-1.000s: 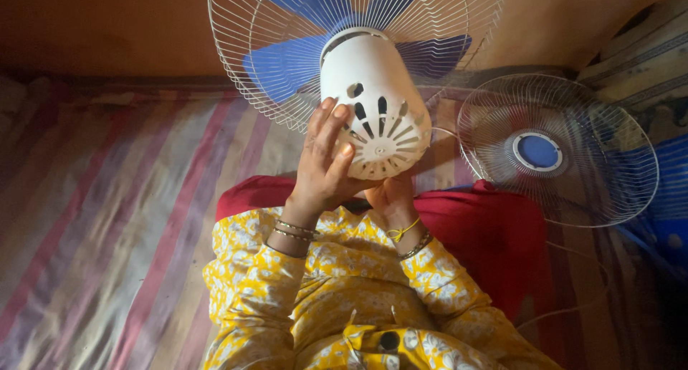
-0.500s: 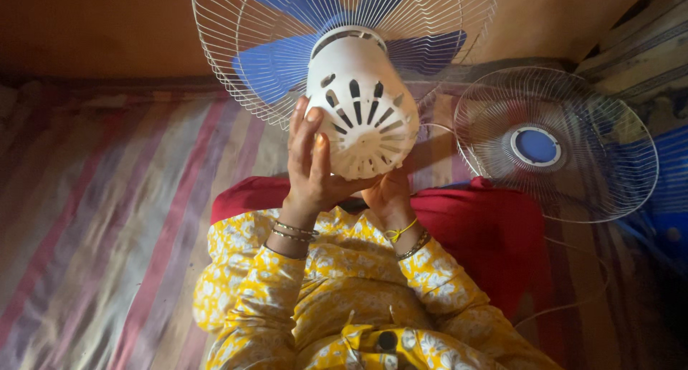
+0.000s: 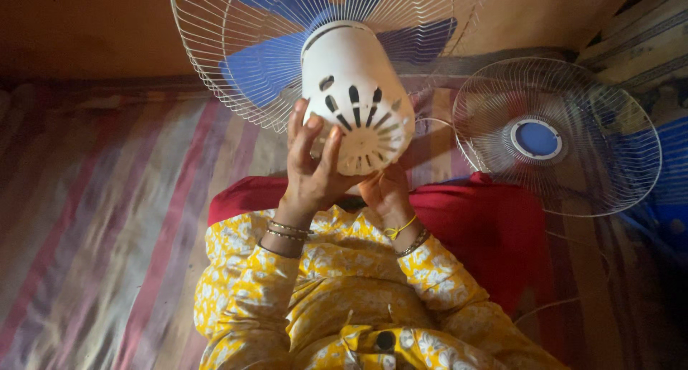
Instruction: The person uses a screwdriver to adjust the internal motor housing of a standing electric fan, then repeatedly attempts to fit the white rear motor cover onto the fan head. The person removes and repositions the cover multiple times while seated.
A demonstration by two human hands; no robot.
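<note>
I hold a fan head up in front of me: a white vented motor housing [image 3: 356, 90] with blue blades [image 3: 265, 65] inside a white wire rear guard [image 3: 215, 62]. My left hand [image 3: 309, 171] presses flat against the housing's left side, fingers spread upward. My right hand [image 3: 385, 191] grips the housing from underneath, mostly hidden behind it. Both wrists wear bangles, and my sleeves are yellow with a floral print.
A detached white wire front guard with a blue centre disc [image 3: 555, 137] lies to the right on the striped bedding [image 3: 107, 219]. A red cloth [image 3: 494, 227] covers my lap. A thin white cord [image 3: 566, 298] trails at lower right. An orange-brown wall [image 3: 79, 33] is behind.
The fan head has tilted and shifted slightly left and up. My left hand slid higher along the housing, fingers spreading.
</note>
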